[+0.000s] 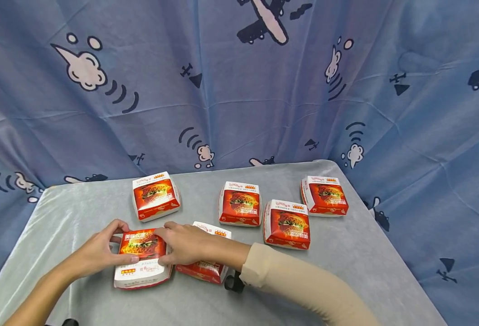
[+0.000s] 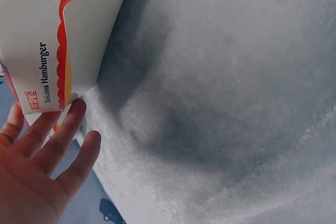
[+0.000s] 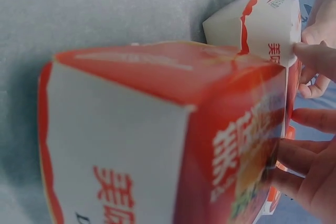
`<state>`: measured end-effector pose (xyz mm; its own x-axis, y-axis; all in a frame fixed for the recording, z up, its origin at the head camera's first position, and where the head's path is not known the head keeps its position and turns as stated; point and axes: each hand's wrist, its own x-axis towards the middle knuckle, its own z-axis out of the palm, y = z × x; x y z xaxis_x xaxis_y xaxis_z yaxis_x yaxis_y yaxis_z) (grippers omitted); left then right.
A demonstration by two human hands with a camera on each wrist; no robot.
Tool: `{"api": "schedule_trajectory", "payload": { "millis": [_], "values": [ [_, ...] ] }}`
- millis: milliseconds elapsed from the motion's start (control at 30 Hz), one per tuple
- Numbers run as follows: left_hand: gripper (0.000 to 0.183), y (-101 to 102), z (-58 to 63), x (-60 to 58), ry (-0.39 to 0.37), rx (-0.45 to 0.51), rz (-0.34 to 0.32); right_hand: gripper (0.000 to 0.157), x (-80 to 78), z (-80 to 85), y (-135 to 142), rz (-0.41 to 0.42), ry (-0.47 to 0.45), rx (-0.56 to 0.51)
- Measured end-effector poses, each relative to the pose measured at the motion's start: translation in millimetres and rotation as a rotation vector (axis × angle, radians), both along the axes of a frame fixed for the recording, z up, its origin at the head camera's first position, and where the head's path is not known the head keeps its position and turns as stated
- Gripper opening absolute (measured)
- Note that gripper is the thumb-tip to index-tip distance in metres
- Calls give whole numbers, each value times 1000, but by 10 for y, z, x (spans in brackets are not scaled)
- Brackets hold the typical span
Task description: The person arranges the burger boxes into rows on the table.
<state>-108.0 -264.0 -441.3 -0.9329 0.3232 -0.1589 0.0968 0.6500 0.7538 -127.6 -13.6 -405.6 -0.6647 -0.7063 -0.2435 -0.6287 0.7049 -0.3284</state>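
Observation:
Both hands hold one red and white hamburger box [image 1: 143, 246] at the front left of the table, its white strip facing the person. On its left side, the left hand [image 1: 94, 253] has its thumb along the near part and its fingers toward the far edge. The right hand [image 1: 186, 244] grips the right side between thumb and forefinger. In the left wrist view, fingertips of the left hand [image 2: 44, 156] touch the box's white side [image 2: 31, 51]. A second hamburger box [image 1: 202, 271] lies under the right hand and forearm, partly hidden; it looms large in the right wrist view.
More hamburger boxes stand apart: one at the back left [image 1: 153, 194], one at the back middle [image 1: 240, 203], one to the right [image 1: 288, 225], one at the back right [image 1: 326, 195]. A grey cloth covers the table [image 1: 345, 271]. A blue patterned curtain [image 1: 239, 90] hangs behind.

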Motion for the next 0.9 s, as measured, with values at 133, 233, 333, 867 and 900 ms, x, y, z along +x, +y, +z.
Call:
{"api": "schedule_trajectory", "payload": {
  "millis": [133, 233, 333, 867, 900],
  "values": [
    [66, -19, -8, 0, 7, 10, -7, 68, -2, -7, 14, 9, 0, 5],
    [65, -32, -13, -3, 6, 13, -4, 68, -1, -16, 16, 15, 2, 3],
    [63, -44, -9, 1, 8, 20, -6, 69, 0, -21, 18, 21, 4, 1],
    [59, -70, 12, 17, 16, -11, -11, 69, 6, -18, 19, 24, 22, 14],
    [59, -68, 15, 19, 15, -7, -10, 69, 7, -18, 19, 25, 25, 15]
  ]
}}
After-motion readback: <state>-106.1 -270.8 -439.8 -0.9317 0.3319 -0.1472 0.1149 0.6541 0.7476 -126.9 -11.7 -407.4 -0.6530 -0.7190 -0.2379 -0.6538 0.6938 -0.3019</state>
